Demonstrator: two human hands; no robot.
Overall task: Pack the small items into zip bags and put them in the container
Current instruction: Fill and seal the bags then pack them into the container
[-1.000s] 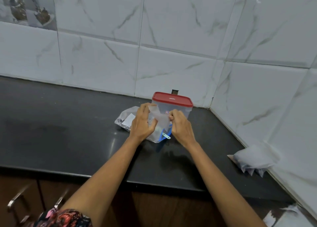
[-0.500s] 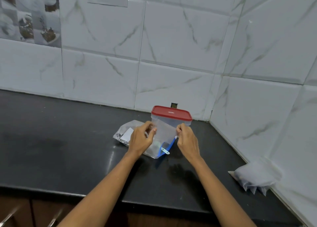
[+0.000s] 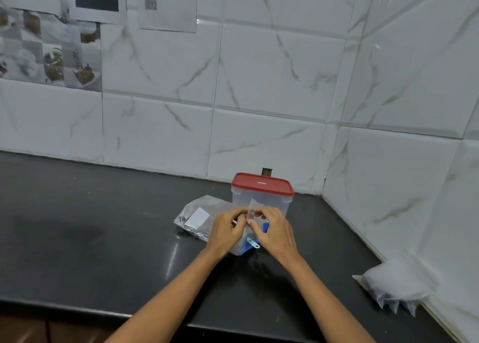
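Note:
A clear zip bag (image 3: 251, 214) with a blue strip and a small slider tab (image 3: 252, 243) stands on the black counter, right in front of the clear container with the red lid (image 3: 262, 184). My left hand (image 3: 226, 230) and my right hand (image 3: 276, 232) both pinch the top of the zip bag, fingertips close together. The lid sits shut on the container. Whatever is inside the bag is hidden by my hands.
A larger clear bag with a white label and small dark items (image 3: 198, 217) lies left of the container. A stack of empty zip bags (image 3: 396, 288) lies at the right wall. The black counter (image 3: 90, 233) ends at a front edge below my arms.
My hands have come together at the top of the zip bag, after holding its two upper corners apart. The camera has tilted up, showing more wall.

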